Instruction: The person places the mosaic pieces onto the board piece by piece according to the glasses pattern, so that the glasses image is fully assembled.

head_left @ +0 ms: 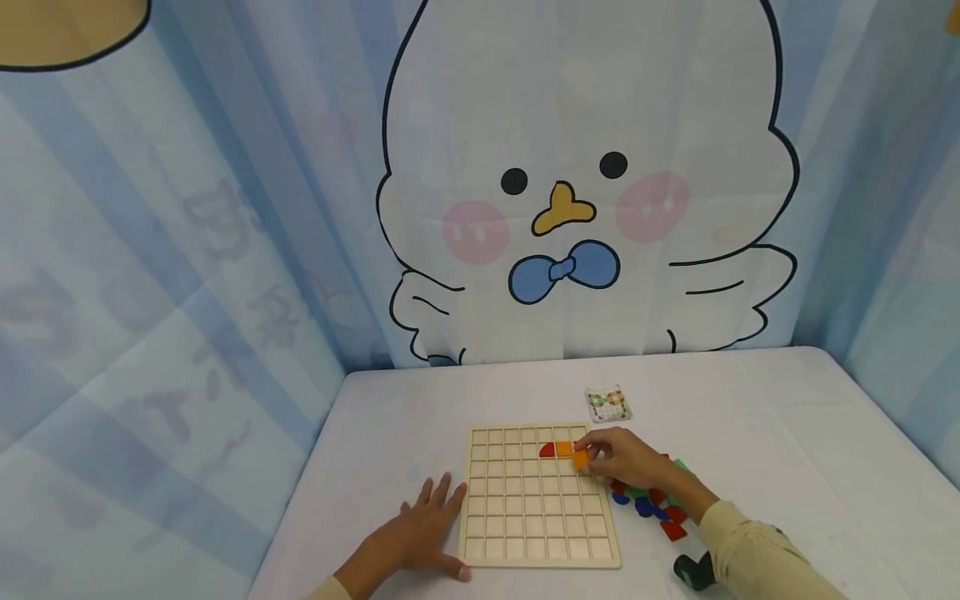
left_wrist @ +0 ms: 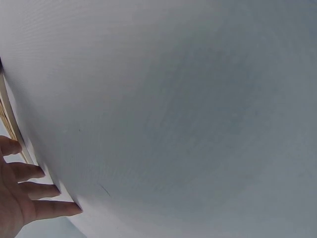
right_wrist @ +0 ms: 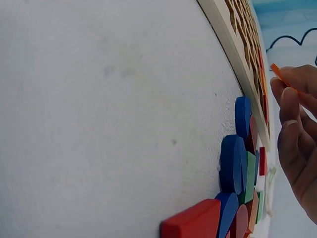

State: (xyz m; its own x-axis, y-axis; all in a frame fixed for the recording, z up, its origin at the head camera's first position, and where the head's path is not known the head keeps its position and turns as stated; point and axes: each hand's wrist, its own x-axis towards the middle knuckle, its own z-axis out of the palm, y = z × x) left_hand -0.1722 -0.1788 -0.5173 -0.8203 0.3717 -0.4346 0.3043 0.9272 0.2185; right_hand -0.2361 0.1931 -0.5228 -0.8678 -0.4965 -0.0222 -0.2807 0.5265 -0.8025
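Note:
A square wooden grid board (head_left: 537, 563) lies on the table. In its upper right, a red rounded piece (head_left: 547, 450) and an orange square piece (head_left: 563, 449) sit side by side in neighbouring cells. My right hand (head_left: 628, 458) pinches another orange square tile (head_left: 580, 461) between thumb and fingers, just over the board's right side. That tile shows edge-on as a thin orange strip (right_wrist: 277, 71) in the right wrist view. Spread flat, my left hand (head_left: 422, 532) rests on the table with its fingertips along the board's left edge.
Loose red, blue and green pieces (head_left: 643, 507) are heaped right of the board, partly hidden under my right forearm. Behind the board lies a small patterned card (head_left: 608, 404). A dark object (head_left: 693, 572) is beside my right sleeve. A printed curtain (head_left: 562, 325) hangs behind the table.

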